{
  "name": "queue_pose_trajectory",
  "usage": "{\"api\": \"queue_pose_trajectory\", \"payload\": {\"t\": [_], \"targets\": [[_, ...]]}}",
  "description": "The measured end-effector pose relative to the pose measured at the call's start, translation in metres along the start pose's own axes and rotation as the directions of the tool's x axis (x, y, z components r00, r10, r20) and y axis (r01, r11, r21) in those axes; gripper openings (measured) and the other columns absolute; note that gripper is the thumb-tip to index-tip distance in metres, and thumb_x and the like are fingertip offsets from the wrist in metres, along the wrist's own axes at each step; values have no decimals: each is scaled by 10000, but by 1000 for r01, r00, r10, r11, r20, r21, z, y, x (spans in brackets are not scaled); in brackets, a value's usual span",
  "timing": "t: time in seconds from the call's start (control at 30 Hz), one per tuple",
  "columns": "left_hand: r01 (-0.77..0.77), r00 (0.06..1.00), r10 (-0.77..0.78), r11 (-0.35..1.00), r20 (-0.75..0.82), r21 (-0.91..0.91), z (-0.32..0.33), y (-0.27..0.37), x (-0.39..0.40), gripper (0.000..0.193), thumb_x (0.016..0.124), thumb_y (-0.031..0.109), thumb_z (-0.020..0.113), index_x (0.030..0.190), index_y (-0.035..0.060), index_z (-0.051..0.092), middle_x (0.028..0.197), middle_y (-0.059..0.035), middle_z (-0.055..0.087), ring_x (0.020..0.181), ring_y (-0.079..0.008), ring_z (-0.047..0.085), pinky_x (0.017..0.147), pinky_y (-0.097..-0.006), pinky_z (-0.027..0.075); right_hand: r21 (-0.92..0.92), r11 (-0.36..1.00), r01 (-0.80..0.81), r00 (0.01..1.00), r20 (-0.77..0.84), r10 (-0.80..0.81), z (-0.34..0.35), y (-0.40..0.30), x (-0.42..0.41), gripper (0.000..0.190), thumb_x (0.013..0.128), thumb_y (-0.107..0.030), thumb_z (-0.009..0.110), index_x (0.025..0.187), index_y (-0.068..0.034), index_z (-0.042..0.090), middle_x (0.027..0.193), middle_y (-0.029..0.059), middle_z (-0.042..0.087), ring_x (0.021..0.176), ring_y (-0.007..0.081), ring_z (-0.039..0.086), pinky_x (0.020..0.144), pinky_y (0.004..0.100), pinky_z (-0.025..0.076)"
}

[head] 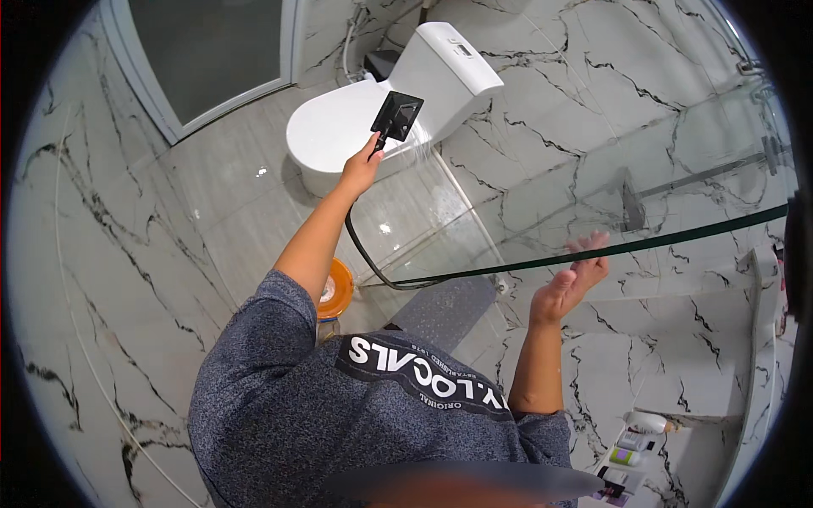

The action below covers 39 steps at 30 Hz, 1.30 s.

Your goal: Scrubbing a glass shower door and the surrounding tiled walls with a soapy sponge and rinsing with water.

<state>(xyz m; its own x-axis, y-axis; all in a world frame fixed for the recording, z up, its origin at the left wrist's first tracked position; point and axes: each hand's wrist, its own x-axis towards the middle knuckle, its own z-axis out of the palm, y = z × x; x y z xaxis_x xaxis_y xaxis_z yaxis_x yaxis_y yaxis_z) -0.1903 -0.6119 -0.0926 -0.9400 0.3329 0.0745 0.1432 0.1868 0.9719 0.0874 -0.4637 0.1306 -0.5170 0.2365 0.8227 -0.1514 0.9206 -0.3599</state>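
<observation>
My left hand [362, 170] grips the handle of a black square hand shower [397, 115]. Water sprays from its head onto the side of a white one-piece toilet [336, 124], whose lid is down. From the handle, a dark shower hose [361, 244] hangs and curves round by the end of a glass panel [552, 216]. My right hand [571, 282] is raised by the green edge of that panel, fingers apart and holding nothing. Its fingertips look blurred beyond the edge; whether they touch the glass, I cannot tell.
An orange basin or bucket [336, 291] stands beneath my left arm. A grey mat [448, 311] lies on the wet tiled floor [228, 197]. Several bottles and tubes [635, 439] sit at lower right. A framed door [209, 57] is at upper left; a black bin-like object [381, 65] sits behind the toilet.
</observation>
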Motion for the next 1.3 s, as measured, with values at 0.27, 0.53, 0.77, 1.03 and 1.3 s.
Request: {"api": "queue_pose_trajectory", "payload": {"t": [0.27, 0.53, 0.77, 1.03, 1.3], "targets": [[-168, 986, 168, 986, 16, -1, 35, -14, 41, 442, 874, 238, 483, 1303, 216, 379, 701, -21, 513, 511, -96, 440, 503, -248, 412, -288, 957, -40, 999, -42, 29, 15, -3, -2, 674, 900, -413, 317, 1269, 141, 216, 1212, 237, 273, 1127, 294, 261, 913, 405, 351], [-49, 983, 81, 981, 165, -186, 50, 14, 49, 447, 880, 226, 481, 1311, 243, 366, 686, 3, 485, 488, -60, 401, 462, -209, 376, -257, 965, 42, 991, -110, -72, 28, 9, 1, 653, 899, -410, 304, 1250, 133, 213, 1262, 279, 228, 1184, 355, 242, 944, 469, 306], [-137, 977, 141, 990, 157, -41, 59, 12, 54, 451, 864, 238, 489, 1299, 221, 371, 900, -120, 598, 835, -221, 572, 776, -301, 421, -115, 991, 68, 991, -111, -81, 34, 20, -2, 697, 889, -461, 299, 1311, 37, 55, 1354, 231, 124, 1254, 365, 190, 982, 522, 241], [-261, 961, 237, 945, 140, 196, 58, 13, 52, 465, 864, 253, 458, 1312, 259, 333, 992, -133, 560, 928, -300, 536, 811, -356, 414, -138, 981, 137, 987, -67, -147, 31, 28, -6, 678, 898, -436, 272, 1357, -132, -124, 1385, 238, 71, 1267, 376, 163, 973, 531, 251], [-261, 945, 207, 944, 253, 203, 60, 19, 51, 460, 859, 237, 475, 1304, 244, 359, 1010, -142, 559, 948, -290, 539, 826, -329, 408, -188, 980, 66, 996, -51, -77, 30, 26, -7, 677, 902, -436, 233, 1352, -4, -30, 1385, 239, 71, 1264, 381, 174, 978, 515, 259]]}}
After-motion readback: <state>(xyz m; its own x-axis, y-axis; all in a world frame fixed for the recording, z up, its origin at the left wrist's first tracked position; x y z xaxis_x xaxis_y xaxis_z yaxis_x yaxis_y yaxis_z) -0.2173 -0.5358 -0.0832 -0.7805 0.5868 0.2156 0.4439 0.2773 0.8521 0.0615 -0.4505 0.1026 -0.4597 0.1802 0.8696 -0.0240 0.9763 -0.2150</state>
